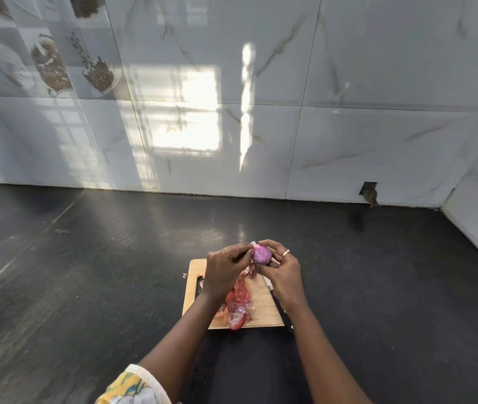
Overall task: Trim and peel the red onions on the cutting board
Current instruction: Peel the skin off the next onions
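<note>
I have the red onion point(261, 254) lifted off the cutting board point(262, 304), hanging above its far edge, at about 12 o'clock from the board's middle. My right hand point(282, 272) cradles it from the 3 o'clock side: the fingers curl over the top and round the back, the thumb sits beneath, so that grip is closed around the bulb itself. My left hand point(226, 266) comes in from 9 o'clock with thumb and forefinger pressed together at the onion's left end. I judge they are pinching a tag of skin there, though the strip itself is too small to make out.

What the next pull turns on is this: the onion lies straight out at 3 o'clock from my left fingertips, touching them, and its long axis seems to run roughly from 9 to 3 between my two hands. The left hand is the nearer one to the loose end, so it should do the stripping while the right only holds and turns. The bulb's face toward me looks smooth and glossy purple, so I reckon most of the dry layer is already off.

Below my wrists a heap of peelings point(239, 309) covers the middle of the board. A dark knife point(281, 309) lies along the board's right edge on the black desk point(86, 272), mostly hidden under my right forearm.
</note>
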